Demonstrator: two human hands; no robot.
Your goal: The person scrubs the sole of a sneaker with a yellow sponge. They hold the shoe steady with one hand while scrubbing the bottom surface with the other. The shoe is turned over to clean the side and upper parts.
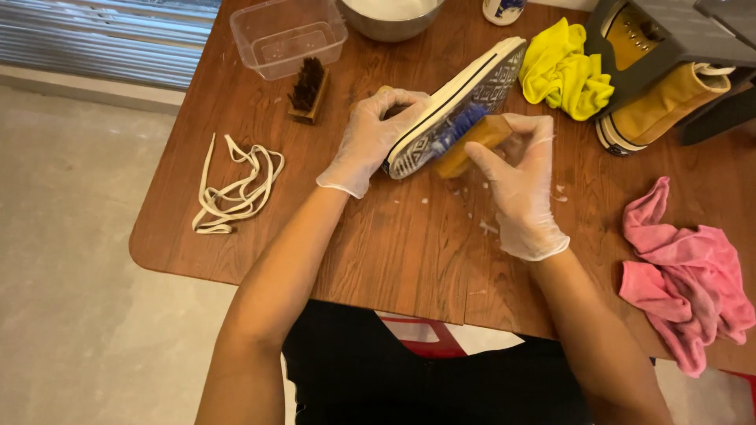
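A sneaker (472, 86) lies tilted on its side over the brown wooden table (394, 252), its patterned sole facing me. My left hand (370, 138), in a clear glove, grips the shoe's upper from the left. In my gloved right hand (516, 185) is a wooden brush with blue bristles (468, 134), and the bristles press against the sole near the heel. Small white flecks of foam dot the table under the shoe.
White laces (232, 189) lie loose at the left. A dark-bristled brush (307, 88), a clear plastic tub (287, 35) and a metal bowl (390, 20) stand at the back. A yellow cloth (563, 71), a second mustard sneaker (661, 102) and a pink cloth (685, 275) are at the right.
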